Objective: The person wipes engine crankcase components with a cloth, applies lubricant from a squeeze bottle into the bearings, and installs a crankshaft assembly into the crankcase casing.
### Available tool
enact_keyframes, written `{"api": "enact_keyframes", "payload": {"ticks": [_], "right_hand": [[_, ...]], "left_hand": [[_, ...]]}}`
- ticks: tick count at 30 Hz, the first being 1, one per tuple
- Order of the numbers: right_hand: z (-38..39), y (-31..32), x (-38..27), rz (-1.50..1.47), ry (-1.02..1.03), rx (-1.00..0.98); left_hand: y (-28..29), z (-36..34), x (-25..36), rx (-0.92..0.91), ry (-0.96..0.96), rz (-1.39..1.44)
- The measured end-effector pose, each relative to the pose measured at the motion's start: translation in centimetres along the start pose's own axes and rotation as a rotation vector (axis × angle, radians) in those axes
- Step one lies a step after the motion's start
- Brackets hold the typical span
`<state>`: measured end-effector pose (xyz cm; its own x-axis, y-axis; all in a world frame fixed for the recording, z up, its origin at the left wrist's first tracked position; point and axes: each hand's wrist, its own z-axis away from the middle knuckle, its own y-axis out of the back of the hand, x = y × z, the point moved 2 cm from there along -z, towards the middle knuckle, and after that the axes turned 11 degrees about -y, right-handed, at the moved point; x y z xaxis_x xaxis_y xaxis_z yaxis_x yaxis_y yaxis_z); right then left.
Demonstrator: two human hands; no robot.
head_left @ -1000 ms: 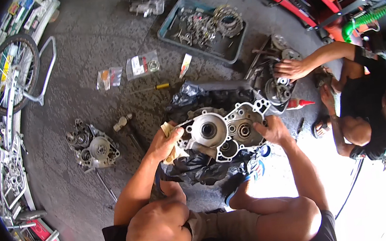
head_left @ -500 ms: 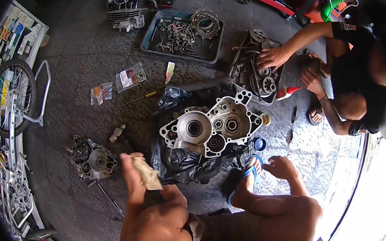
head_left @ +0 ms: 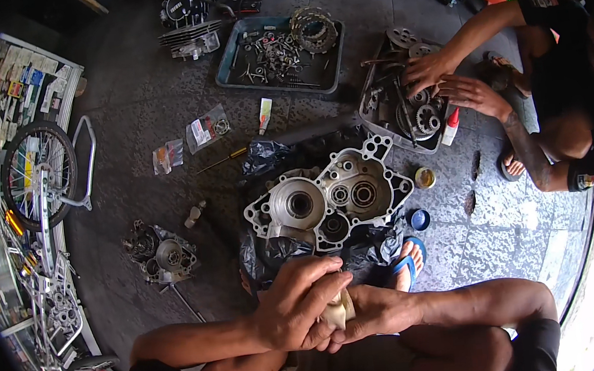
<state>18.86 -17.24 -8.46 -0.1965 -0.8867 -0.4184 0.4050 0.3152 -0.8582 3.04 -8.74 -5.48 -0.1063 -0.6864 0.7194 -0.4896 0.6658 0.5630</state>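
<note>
My left hand (head_left: 296,303) and my right hand (head_left: 384,309) meet in front of my lap, both closed on a crumpled beige rag (head_left: 337,314). Its folds show between the fingers; the rest is covered by my hands. Just beyond lies a large grey metal engine crankcase half (head_left: 346,173), open side up, with round bearings in its bores. It rests on a black plastic bag (head_left: 270,257). Near its right end are a small jar of yellowish stuff (head_left: 424,177) and a blue lid (head_left: 419,219).
A co-worker's hands (head_left: 438,80) reach into a tray of gears (head_left: 407,130) at right, beside a red-capped white bottle (head_left: 451,127). A blue-grey tray (head_left: 224,74) of small parts stands farther off. At left are a smaller engine case (head_left: 167,256), a screwdriver (head_left: 225,158) and plastic packets (head_left: 208,128).
My left hand has brought the rag rightward to the middle, and my right hand has come in from the right to grip it too. The co-worker's second hand has moved to the gear tray.
</note>
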Motion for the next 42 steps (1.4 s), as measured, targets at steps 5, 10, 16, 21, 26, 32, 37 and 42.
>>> {"api": "enact_keyframes", "payload": {"ticks": [5, 10, 16, 21, 26, 32, 37, 42], "right_hand": [[0.4, 0.9, -1.2, 0.055, 0.137, 0.156], [-0.3, 3.0, 0.6, 0.383, 0.092, 0.341], [-0.7, 2.6, 0.7, 1.293, 0.035, 0.673], [-1.8, 2.2, 1.0, 1.400, 0.313, 0.812], [-2.1, 1.6, 1.1, 1.317, 0.184, 0.658], [-1.3, 0.8, -2.0, 1.467, 0.348, 0.753], [-0.5, 0.2, -5.1, 1.476, 0.264, 0.954], [-1.5, -0.7, -7.4, 1.393, -0.063, 0.933]], "left_hand": [[-0.7, 1.5, -1.1, 0.042, 0.031, -0.014], [-1.4, 1.3, -2.0, -0.212, 0.044, 0.115], [-3.2, 2.4, -1.0, -0.209, 1.032, 1.392], [-6.4, 5.5, -3.1, -0.145, 1.023, 1.781], [-5.0, 4.5, -4.0, -0.136, 0.770, 1.477], [-0.1, 6.8, -4.8, -0.085, 0.625, 1.103], [4.5, 13.0, -10.2, 0.439, 0.799, 0.159], [7.8, 13.2, -24.6, 0.366, 0.721, -0.696]]}}
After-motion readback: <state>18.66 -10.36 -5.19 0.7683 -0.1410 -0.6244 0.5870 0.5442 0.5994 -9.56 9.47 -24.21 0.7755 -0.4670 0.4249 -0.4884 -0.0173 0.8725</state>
